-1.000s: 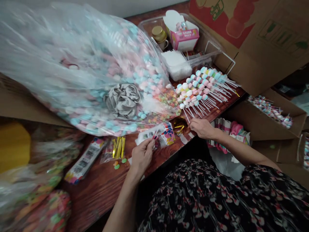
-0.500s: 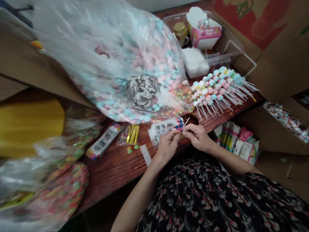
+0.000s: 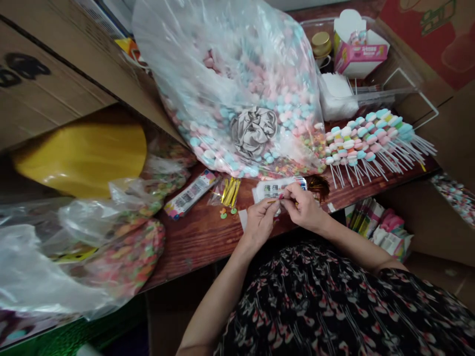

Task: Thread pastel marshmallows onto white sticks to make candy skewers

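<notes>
My left hand (image 3: 261, 221) and my right hand (image 3: 304, 207) meet over the front edge of the wooden table (image 3: 200, 237). Both pinch a thin gold twist tie (image 3: 276, 201) between their fingertips. Under them lies a small printed packet (image 3: 272, 189). Behind the hands stands a big clear bag of pink, blue and white marshmallows (image 3: 241, 84). To the right lies a row of marshmallow skewers (image 3: 365, 141) on white sticks. A clear packet of gold twist ties (image 3: 228, 192) lies to the left of my hands.
A long printed packet (image 3: 191, 195) lies left of the ties. Bags of coloured candy (image 3: 129, 247) and a yellow object (image 3: 85, 158) crowd the left side. A clear tray (image 3: 371, 64) holds a pink box, a jar and white pads. Cardboard boxes (image 3: 48, 84) surround the table.
My right hand came over from the skewers to join my left hand, and both now pinch the tie. The view has swung to the left.
</notes>
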`<state>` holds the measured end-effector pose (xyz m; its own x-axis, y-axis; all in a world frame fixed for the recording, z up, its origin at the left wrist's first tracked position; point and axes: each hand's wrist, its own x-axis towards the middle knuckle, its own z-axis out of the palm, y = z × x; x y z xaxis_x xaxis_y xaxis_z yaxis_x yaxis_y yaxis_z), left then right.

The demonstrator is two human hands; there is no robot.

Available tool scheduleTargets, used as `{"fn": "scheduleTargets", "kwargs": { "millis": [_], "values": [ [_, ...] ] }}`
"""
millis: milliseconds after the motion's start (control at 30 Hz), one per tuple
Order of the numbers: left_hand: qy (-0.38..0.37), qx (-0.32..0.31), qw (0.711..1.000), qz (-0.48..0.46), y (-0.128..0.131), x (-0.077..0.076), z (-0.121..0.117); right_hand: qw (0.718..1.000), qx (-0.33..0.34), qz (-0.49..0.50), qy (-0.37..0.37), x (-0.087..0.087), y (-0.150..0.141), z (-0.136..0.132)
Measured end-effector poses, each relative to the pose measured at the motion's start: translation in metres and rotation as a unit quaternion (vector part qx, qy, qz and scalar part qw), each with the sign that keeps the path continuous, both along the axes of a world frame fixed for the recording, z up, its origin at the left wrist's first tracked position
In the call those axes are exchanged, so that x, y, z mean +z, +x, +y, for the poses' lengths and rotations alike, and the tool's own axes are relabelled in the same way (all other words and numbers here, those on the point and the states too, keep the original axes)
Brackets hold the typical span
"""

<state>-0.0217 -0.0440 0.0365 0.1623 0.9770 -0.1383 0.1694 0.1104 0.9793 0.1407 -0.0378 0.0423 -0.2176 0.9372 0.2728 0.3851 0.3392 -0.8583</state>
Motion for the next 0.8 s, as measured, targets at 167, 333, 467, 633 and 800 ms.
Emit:
{"fn": "scheduleTargets", "kwargs": {
  "millis": [167, 333, 467, 633, 800],
  "values": [
    [0.011, 0.047, 0.999, -0.009, -0.002, -0.006, 0.006, 0.999, -0.003, 0.048, -0.018, -0.003, -0.008, -0.008],
    [0.039, 0.016, 0.999, 0.011, -0.003, -0.005, 0.005, 0.958, -0.012, 0.205, -0.202, -0.01, -0.007, -0.01],
    [0.025, -0.021, 0.999, -0.001, -0.004, 0.002, 0.005, 0.918, 0.05, 0.26, -0.294, -0.018, 0.0, -0.004],
    [-0.118, -0.096, 0.985, -0.083, -0.01, 0.014, 0.003, 0.907, 0.217, 0.212, -0.293, -0.02, 0.016, 0.004],
    [-0.302, -0.267, 0.908, -0.114, -0.022, 0.025, 0.004, 0.926, 0.322, -0.117, 0.161, 0.004, 0.032, 0.0]
  ]
}}
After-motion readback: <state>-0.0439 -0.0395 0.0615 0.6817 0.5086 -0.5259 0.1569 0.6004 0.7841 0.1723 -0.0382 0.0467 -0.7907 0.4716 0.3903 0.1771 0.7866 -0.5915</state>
